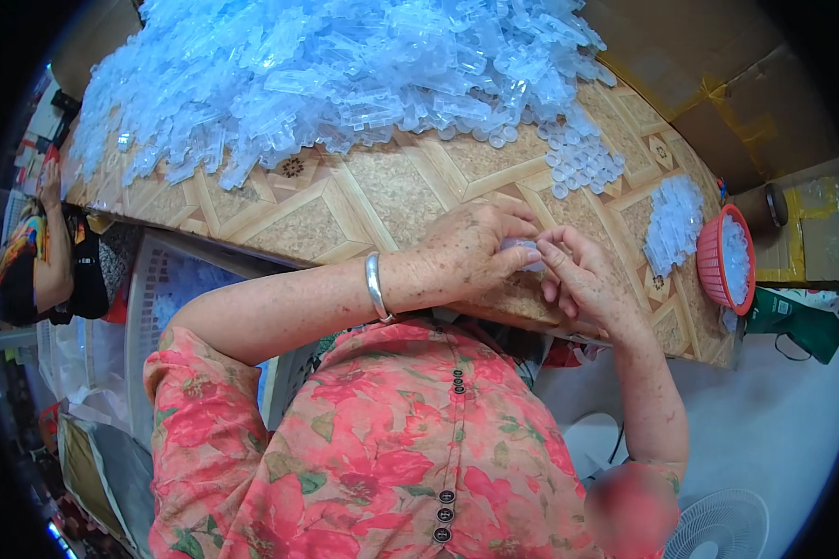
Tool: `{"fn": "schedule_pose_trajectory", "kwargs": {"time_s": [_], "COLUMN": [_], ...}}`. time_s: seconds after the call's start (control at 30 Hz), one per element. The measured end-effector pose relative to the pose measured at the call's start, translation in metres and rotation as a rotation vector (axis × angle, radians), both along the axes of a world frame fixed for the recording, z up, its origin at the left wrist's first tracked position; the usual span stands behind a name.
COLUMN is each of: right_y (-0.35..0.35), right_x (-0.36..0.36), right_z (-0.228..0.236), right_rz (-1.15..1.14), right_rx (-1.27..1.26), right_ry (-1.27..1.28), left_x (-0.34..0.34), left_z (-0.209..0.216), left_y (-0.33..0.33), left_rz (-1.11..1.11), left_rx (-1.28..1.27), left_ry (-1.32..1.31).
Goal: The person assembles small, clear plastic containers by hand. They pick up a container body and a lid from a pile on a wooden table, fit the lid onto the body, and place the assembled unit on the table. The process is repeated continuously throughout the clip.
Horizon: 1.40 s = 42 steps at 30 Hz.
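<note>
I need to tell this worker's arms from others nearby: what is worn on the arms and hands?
Both forearms are bare. The left hand has a plain silver bangle at its wrist. The right hand wears nothing visible. Short sleeves of a pink floral blouse cover the upper arm.

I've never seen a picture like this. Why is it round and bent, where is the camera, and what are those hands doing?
There is no machine here. A person wears a wide-angle camera on the head that looks down, so you see their own flowered blouse and forearms, and straight edges bend near the rim. The left hand, with a silver bangle at the wrist, and the right hand meet at the table's near edge. Together they pinch a small clear plastic piece. A big heap of clear bluish plastic parts lies farther back, with small round caps beside it. A red basket of similar parts stands on the right. Another person's arm shows at far left.
</note>
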State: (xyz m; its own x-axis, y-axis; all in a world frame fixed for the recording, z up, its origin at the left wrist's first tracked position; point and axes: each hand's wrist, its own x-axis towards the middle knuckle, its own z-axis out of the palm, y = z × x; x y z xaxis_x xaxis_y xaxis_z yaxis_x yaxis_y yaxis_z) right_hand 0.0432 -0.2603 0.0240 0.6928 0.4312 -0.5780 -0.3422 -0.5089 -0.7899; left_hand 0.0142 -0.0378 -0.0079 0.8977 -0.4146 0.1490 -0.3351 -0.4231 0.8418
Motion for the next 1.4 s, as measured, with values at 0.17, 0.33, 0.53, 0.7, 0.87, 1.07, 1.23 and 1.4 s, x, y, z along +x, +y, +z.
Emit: {"fn": "schedule_pose_trajectory", "kwargs": {"time_s": [0.17,0.33,0.53,0.7,0.87,1.07,1.23,1.4], "right_y": [0.007,0.009,0.012,0.012,0.011,0.007,-0.007,-0.025], "right_x": [0.007,0.011,0.015,0.019,0.017,0.01,-0.019,-0.03], "right_z": [0.007,0.01,0.009,0.009,0.007,0.0,0.002,-0.01], "right_rz": [-0.001,-0.01,-0.002,0.026,0.032,0.003,-0.115,-0.192], "right_rx": [0.129,0.153,0.121,0.103,0.13,0.204,0.221,0.24], "right_ry": [0.267,0.35,0.382,0.382,0.331,0.237,0.04,-0.017], "left_x": [0.001,0.008,0.013,0.013,0.012,-0.011,-0.08,-0.147], "left_z": [-0.004,-0.003,0.001,-0.004,-0.003,-0.002,0.049,0.083], "left_y": [0.001,0.001,0.0,-0.001,0.001,0.021,0.139,0.221], "left_rz": [0.017,0.006,-0.014,-0.001,-0.011,0.061,0.159,0.388], "left_rx": [-0.135,-0.232,-0.225,-0.235,-0.189,-0.074,0.421,1.43], "left_ry": [0.166,0.351,0.475,0.471,0.429,0.067,0.057,0.261]}}
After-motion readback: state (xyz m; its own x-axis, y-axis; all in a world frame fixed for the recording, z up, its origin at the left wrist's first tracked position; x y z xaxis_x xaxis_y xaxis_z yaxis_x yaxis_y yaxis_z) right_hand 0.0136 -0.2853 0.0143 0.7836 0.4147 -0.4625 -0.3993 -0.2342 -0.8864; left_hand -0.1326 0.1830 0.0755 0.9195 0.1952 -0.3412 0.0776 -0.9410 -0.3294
